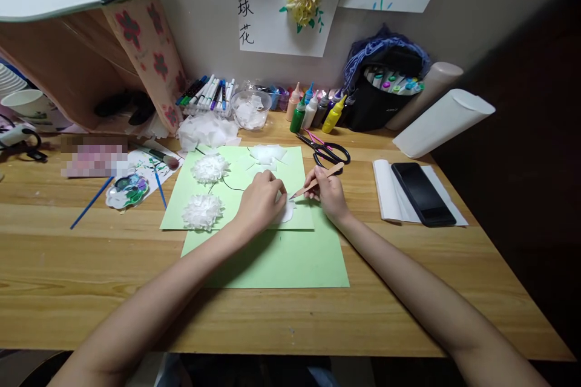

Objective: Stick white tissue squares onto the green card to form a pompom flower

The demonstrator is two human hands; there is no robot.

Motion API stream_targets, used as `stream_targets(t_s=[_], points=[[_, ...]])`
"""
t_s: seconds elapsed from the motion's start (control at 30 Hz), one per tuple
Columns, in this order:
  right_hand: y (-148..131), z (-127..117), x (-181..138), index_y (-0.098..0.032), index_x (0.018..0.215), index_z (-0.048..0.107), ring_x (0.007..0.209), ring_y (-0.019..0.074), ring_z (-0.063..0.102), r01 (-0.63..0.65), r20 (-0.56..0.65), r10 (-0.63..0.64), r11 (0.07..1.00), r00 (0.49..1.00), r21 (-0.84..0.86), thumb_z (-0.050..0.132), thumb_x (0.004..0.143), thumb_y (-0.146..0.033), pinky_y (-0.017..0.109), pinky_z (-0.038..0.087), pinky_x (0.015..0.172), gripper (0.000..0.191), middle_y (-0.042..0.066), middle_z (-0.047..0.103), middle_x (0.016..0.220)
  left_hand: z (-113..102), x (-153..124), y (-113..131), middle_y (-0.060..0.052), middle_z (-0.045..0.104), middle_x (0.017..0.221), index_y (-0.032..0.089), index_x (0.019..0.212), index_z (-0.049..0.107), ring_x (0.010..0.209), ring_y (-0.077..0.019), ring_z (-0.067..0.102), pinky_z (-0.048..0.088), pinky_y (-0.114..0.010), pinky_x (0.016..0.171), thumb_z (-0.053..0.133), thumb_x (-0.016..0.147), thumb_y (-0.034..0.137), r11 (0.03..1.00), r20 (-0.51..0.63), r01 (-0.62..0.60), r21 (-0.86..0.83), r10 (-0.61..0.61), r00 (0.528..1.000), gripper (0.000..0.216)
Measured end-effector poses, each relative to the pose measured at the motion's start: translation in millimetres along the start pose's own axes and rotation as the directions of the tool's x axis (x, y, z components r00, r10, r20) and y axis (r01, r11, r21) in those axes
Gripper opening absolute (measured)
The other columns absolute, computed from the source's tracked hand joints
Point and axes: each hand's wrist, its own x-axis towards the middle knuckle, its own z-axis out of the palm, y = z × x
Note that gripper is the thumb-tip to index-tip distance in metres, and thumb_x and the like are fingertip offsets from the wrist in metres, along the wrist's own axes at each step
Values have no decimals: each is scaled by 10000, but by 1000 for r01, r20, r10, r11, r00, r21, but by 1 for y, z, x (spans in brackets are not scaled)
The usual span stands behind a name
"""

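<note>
On the counter (390, 320), your upper green sheet (240, 163) carries two ruffled white flowers (203, 212) at left that look finished. The flatter white layers (267, 155) at its top right and the white piece (287, 213) at its lower right seem less far along. Your right grip (330, 195) is clenched on a slim pointed tool (327, 175), its tip near that piece; your left grip (258, 201) partly covers it, though whether it pinches I cannot tell

Black phone (423, 193); cup (31, 110), probably paper.
</note>
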Motion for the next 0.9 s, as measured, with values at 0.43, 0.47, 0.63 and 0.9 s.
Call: stream_targets(t_s=[0.43, 0.47, 0.63, 0.9], points=[[2, 2, -5, -178, 685, 559, 490, 78, 544, 84, 23, -81, 991, 996, -108, 451, 887, -519, 191, 384, 442, 411, -20, 553, 579, 3, 2, 0, -73, 547, 936, 185, 812, 607, 934, -223, 512, 428, -320, 688, 469, 860, 256, 1000, -14, 4, -27, -4, 1000, 163], [2, 2, -5, -177, 690, 560, 489, 76, 542, 79, 29, -77, 991, 997, -106, 446, 891, -515, 188, 383, 441, 410, -19, 556, 575, 2, 2, 0, -73, 548, 935, 187, 810, 602, 936, -226, 512, 431, -324, 698, 470, 862, 260, 999, -16, 7, -35, -7, 1000, 160], [2, 2, -4, -173, 700, 557, 481, 69, 534, 56, 42, -52, 994, 998, -94, 442, 898, -504, 177, 375, 436, 402, -15, 579, 567, 3, -4, -8, -79, 547, 976, 185, 915, 570, 965, -234, 514, 446, -360, 781, 410, 901, 254, 992, -69, 20, -123, -29, 997, 175], [1, 3, -4, -168, 695, 562, 472, 71, 524, 42, 56, -36, 994, 998, -104, 444, 902, -493, 176, 367, 427, 402, -5, 593, 540, 16, -16, -26, -118, 536, 1059, 139, 1065, 483, 1026, -228, 485, 418, -392, 918, 329, 872, 73, 980, -180, 30, -196, -66, 981, 255]])
